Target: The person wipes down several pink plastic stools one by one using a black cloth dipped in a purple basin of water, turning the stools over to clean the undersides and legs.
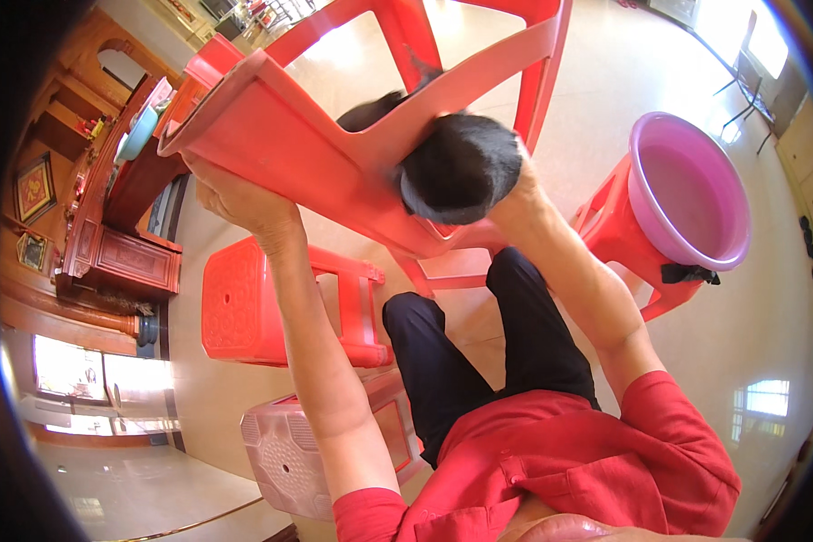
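A red plastic stool (291, 129) is tilted on its side before my knees, its seat turned to the left and its legs to the right. My left hand (240, 203) grips the rim of the seat from below. In my right hand (515, 193) is a dark cloth (461, 166), pressed against the stool's side near a leg. More dark cloth shows through the opening behind the side panel. The cloth covers most of my right fingers.
A pink plastic basin (684, 196) stands on another red stool (613, 223) at the right, with a black item (690, 274) below its rim. Two more stools, one red (234, 301) and one pale pink (291, 461), lie at my left. Carved wooden furniture (132, 264) lines the left side.
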